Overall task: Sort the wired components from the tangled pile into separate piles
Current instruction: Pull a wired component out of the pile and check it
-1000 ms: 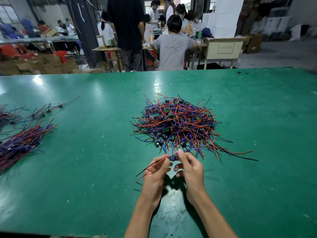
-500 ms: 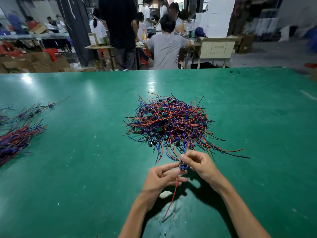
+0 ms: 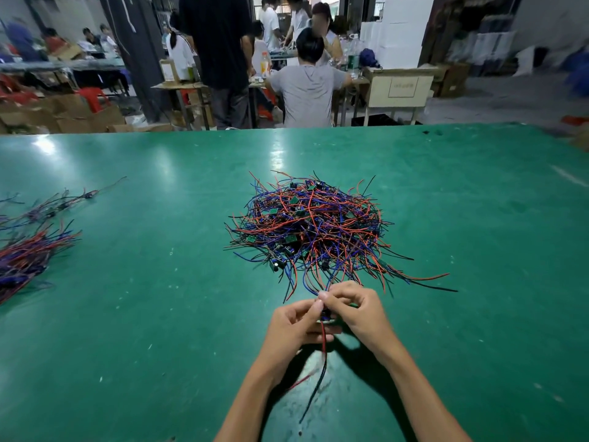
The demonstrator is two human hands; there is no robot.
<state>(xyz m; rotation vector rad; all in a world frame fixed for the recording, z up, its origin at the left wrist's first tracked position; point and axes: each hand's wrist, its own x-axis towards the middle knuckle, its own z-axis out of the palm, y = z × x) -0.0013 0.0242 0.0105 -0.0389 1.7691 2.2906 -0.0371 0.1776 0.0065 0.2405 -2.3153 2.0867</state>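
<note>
Near the bench's front edge, just before the tangled pile (image 3: pixel 307 228), the left hand (image 3: pixel 294 327) and right hand (image 3: pixel 357 309) pinch one wired part (image 3: pixel 324 338); draw it out slowly so trailing wires slip free without dragging neighbours.

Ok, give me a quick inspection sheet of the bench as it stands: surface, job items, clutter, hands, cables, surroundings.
Surface: green table, scuffed, glare patches.
Job's things: tangled pile of red, blue and black wired components at centre; sorted pile at left edge, thinner sorted row behind it.
Clutter: nothing seen.
Grippers: left hand and right hand together pinch one wired component just in front of the pile.
Cables: its red and black leads trail toward the person.
Surroundings: people working at tables, cardboard boxes, white cartons.
</note>
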